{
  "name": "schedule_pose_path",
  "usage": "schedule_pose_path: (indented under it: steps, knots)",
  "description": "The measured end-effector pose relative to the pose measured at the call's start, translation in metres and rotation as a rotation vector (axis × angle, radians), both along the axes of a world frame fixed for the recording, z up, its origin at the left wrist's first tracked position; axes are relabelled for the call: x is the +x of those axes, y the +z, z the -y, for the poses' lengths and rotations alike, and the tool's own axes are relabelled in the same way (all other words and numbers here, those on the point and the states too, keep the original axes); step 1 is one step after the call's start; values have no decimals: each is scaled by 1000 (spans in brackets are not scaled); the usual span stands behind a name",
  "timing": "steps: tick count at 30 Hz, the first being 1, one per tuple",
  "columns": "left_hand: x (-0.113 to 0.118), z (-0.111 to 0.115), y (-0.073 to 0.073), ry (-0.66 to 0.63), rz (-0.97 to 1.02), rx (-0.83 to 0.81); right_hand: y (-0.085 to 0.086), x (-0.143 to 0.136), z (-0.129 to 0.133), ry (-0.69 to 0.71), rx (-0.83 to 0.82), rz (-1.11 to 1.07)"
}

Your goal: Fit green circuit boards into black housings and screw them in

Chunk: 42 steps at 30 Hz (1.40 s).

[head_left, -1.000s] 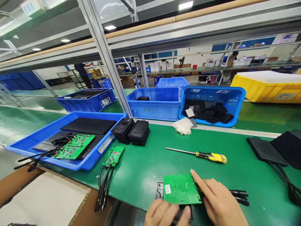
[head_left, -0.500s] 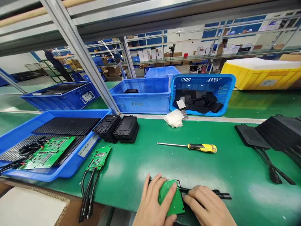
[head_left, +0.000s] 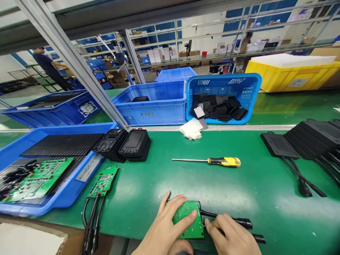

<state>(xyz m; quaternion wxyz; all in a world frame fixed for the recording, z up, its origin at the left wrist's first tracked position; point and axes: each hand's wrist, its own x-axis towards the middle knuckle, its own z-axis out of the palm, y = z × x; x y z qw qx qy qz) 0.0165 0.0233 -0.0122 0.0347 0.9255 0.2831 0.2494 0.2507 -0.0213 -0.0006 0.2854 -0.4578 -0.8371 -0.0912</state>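
A green circuit board lies on a black part at the near edge of the green bench. My left hand rests on it, fingers spread over its left side and top. My right hand presses the black cables that run out from the board's right side, fingertips touching the board's right edge. A yellow-handled screwdriver lies on the bench beyond my hands, apart from them.
A second green board with black cables lies to the left. A blue tray holds black plates and a board. Black housings, blue bins, a blue basket, white sheets and black plates with cables surround.
The board was tipped over from standing flat-up to lying down on the black part. My left hand came on top of it; my right hand shifted to the cables. The camera view tilted down.
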Motion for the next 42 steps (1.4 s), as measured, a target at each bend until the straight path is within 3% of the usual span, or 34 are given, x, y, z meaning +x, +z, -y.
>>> schedule_pose_path:
  steps: [5, 8, 11, 16, 19, 24, 27, 30, 34, 36, 39, 42]
  knots:
    - [0, -3, 6, 7, 5, -20, 16, -7, -8, -5, 54, 23]
    - [0, -3, 8, 7, -4, -26, 25, 1, -15, 91, -122, -28]
    - [0, -3, 11, 9, -13, -37, 23, 7, -22, 72, -281, -76]
    - [0, -2, 16, 33, -16, -52, 12, 3, -34, 51, -281, 8]
    - [0, -1, 19, 35, -19, -68, 21, 6, -42, 101, -305, 40]
    - [-2, -1, 13, 28, -22, -84, 46, 18, -52, 174, -658, 21]
    - [-4, -2, 7, 19, -15, -60, 45, 21, -53, 166, -750, 2]
    - [-4, -2, 3, 9, -16, -44, 34, 20, -48, 170, -630, 15]
    - [-3, 0, -1, 18, -17, -54, 21, 13, -32, 204, -196, 26]
    - [-3, 1, -3, 28, -12, -56, 18, 8, -25, 188, -55, 78]
    - [-1, 2, -6, 29, -2, -40, 19, 3, -23, 169, 5, 170]
    - [4, 1, 1, 38, -12, -14, 23, 7, -32, 252, -73, 180]
